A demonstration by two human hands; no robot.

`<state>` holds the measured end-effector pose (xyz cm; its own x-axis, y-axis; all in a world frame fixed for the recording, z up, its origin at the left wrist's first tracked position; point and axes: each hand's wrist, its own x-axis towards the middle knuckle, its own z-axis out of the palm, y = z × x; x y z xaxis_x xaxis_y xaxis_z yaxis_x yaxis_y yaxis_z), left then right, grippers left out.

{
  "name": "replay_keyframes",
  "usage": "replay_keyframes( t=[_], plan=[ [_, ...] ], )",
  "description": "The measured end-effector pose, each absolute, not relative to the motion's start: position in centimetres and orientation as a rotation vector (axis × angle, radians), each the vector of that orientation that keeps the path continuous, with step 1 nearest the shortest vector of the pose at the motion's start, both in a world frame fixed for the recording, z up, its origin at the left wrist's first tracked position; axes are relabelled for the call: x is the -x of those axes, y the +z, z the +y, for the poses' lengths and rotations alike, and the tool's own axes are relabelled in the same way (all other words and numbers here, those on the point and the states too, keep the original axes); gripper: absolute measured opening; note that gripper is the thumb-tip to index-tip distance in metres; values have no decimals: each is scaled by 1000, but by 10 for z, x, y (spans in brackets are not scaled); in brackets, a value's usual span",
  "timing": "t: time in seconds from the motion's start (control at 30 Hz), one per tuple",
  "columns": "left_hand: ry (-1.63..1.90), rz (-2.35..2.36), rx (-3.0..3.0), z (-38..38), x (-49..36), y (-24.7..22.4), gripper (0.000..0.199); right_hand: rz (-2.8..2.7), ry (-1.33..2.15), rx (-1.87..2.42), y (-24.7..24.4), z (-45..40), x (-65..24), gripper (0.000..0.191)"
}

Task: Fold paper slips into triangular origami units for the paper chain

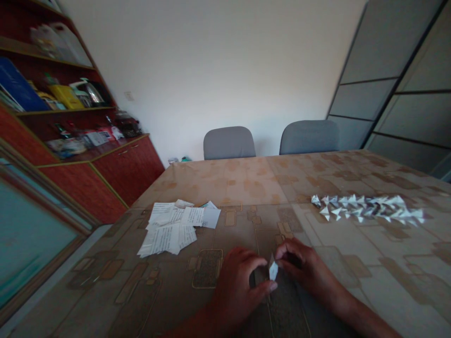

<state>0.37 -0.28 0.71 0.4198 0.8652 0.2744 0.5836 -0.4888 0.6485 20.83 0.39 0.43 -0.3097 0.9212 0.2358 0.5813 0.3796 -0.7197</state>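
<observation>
A small folded piece of white paper (273, 270) stands upright between my two hands, low in the middle of the view. My left hand (237, 280) has its thumb at the paper's lower end, with the index finger curved near the upper left side. From the right, my right hand (299, 259) pinches the paper's upper edge between thumb and fingers. To the left lies a loose pile of cut printed paper slips (176, 227). Rows of folded pointed paper pieces (366, 208) stand at the right of the table.
A patterned cloth covers the table (243, 180). Two grey chairs (229, 142) stand at its far side, against a white wall. A red-brown cabinet (127, 164) with loaded shelves is at the left, and grey sliding panels (369, 70) are at the right.
</observation>
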Motion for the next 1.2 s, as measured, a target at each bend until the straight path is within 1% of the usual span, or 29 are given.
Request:
replay_keyframes(
  t=[0.07, 0.13, 0.17, 0.23, 0.33, 0.4, 0.43, 0.5, 0.63, 0.73, 0.8, 0.9, 1.07, 1.2],
  plan=[
    [884, 1267, -2154, -3, -7, 6, 22, -1900, 801, 1231, 7, 0, -206, 12],
    [934, 1286, -2095, -3, -8, 5, 13, -1827, 875, 1179, 10, -3, -204, 13],
    [951, 1289, -2077, -2, -9, 4, 9, -1821, 884, 1168, 11, -5, -204, 14],
    [986, 1292, -2066, -2, -9, 4, 8, -1835, 858, 1163, 13, -7, -202, 14],
    [1056, 1263, -2119, 0, -7, 4, 11, -1900, 700, 1166, 17, -8, -202, 5],
    [1100, 1201, -2209, 0, -5, 5, 13, -1976, 581, 1143, 19, -8, -202, 14],
    [1117, 1155, -2269, 1, -4, 5, 14, -2023, 542, 1129, 20, -8, -202, 14],
    [1139, 1066, -2406, 2, -2, 7, 15, -2106, 484, 1104, 20, -8, -203, 5],
    [1174, 965, -2670, 9, 0, 6, 18, -2196, 275, 1030, 15, -6, -204, 19],
    [1062, 944, -2831, 12, 2, -1, 20, -2285, 171, 1002, 12, -8, -203, 24],
    [903, 916, -2909, 11, 5, -6, 18, -2385, 202, 1000, 13, -11, -204, 22],
    [737, 928, -2957, 3, 9, -9, 16, -2514, 362, 1054, 17, -14, -207, 15],
    [717, 924, -2988, -7, 7, -9, 12, -2499, 483, 1076, 18, -12, -214, 15],
    [725, 955, -2964, -9, 4, -12, 14, -2428, 533, 1098, 14, -11, -212, 11]
  ],
)
